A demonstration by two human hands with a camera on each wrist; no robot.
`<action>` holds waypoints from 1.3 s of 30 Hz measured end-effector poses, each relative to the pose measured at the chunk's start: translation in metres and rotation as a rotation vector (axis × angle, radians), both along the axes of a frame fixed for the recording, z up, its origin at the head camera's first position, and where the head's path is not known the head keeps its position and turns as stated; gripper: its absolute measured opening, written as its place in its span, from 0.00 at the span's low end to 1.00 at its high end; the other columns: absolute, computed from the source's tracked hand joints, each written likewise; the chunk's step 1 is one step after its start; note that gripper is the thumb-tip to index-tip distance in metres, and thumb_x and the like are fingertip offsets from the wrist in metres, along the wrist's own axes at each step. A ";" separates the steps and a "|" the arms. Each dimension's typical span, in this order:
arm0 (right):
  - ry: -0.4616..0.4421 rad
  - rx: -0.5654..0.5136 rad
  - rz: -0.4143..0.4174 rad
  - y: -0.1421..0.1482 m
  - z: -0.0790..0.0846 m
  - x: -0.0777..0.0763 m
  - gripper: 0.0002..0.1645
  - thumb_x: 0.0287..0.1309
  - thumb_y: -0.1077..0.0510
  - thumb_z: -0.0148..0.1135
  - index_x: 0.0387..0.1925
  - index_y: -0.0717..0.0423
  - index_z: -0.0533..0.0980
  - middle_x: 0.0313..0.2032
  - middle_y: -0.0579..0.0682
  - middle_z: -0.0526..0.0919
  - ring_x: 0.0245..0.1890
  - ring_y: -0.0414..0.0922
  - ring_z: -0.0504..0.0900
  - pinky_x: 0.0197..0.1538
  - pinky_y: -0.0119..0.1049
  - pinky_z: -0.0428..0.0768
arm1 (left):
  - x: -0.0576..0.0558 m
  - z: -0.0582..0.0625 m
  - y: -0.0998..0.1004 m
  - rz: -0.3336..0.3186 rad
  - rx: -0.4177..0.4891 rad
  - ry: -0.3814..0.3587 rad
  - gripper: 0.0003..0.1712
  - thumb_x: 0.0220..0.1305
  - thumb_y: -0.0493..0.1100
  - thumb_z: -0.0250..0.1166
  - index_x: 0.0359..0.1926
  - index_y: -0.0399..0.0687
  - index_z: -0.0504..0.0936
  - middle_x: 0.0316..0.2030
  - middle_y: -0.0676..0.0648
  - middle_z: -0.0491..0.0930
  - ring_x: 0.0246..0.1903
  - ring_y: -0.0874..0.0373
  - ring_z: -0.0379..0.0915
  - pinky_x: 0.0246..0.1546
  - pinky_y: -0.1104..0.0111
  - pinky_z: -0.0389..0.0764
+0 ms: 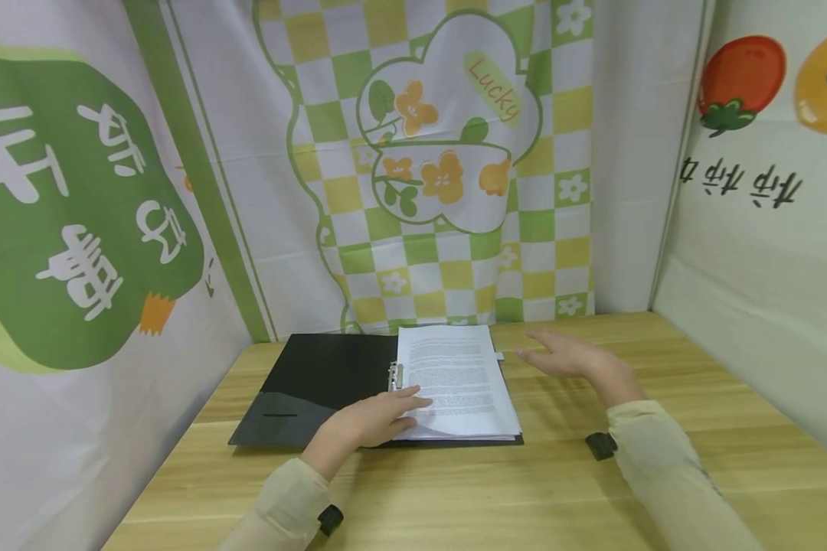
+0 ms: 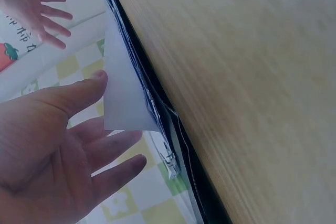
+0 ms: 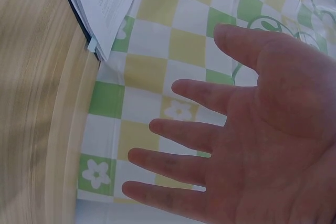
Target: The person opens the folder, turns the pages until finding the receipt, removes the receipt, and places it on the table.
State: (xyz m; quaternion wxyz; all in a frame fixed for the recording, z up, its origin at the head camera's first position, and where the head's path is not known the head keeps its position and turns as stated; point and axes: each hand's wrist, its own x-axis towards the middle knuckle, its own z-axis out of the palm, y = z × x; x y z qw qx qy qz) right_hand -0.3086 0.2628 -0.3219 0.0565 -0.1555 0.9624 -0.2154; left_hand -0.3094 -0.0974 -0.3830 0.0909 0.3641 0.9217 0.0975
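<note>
An open black folder (image 1: 331,363) lies on the table, with a stack of printed paper (image 1: 448,367) on its right side, at a metal clip (image 1: 396,375). My left hand (image 1: 372,419) is over the lower left part of the stack, fingers spread and loosely bent. In the left wrist view a page (image 2: 123,87) stands away from the stack, and the thumb tip is right at its edge. My right hand (image 1: 561,356) is held to the right of the stack, palm showing in the right wrist view, its fingers spread with nothing between them.
A wooden table (image 1: 455,497) carries the folder. Behind it hangs a checked cloth (image 1: 448,268), and printed white cloth walls close off both sides. A small pale tab (image 1: 499,356) sticks out at the stack's right edge. Dark bands are on both wrists.
</note>
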 end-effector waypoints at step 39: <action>-0.024 -0.008 0.002 0.002 -0.001 -0.001 0.49 0.81 0.35 0.44 0.79 0.72 0.53 0.76 0.77 0.56 0.75 0.77 0.56 0.74 0.73 0.57 | -0.015 0.002 -0.013 0.184 0.111 0.224 0.14 0.83 0.43 0.56 0.38 0.45 0.82 0.24 0.55 0.72 0.23 0.61 0.66 0.24 0.67 0.71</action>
